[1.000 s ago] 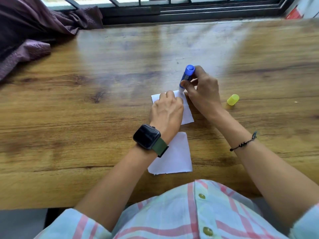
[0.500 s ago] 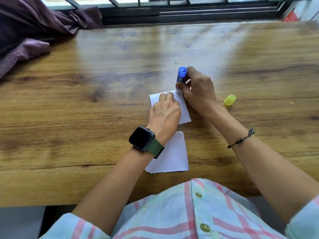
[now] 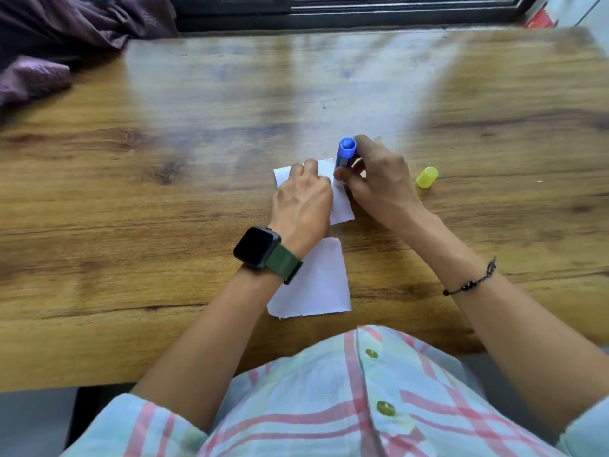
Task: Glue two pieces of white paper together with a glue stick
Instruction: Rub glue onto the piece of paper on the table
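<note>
1. We're looking down at a wooden table point(image 3: 164, 225), and the right hand point(image 3: 379, 183) has its fingers and thumb curled round the blue glue stick point(image 3: 344, 156), holding it nearly upright.
2. The stick's rounded blue end points up at us; its lower end sits at the far right corner of the upper paper piece point(image 3: 341, 206), though we cannot tell whether the tip actually touches.
3. The left hand point(image 3: 303, 202) rests on that same small white piece, knuckles bent, fingertips pressing it flat; it holds nothing.
4. The second paper piece point(image 3: 316, 285) lies just nearer to us, white, with a ragged bottom edge, partly under the left wrist and its dark watch point(image 3: 257, 247).
5. The yellow cap point(image 3: 426, 177) lies on its side, just right of the right hand.
6. Purple cloth point(image 3: 49, 44) is bunched at the far left corner.
</note>
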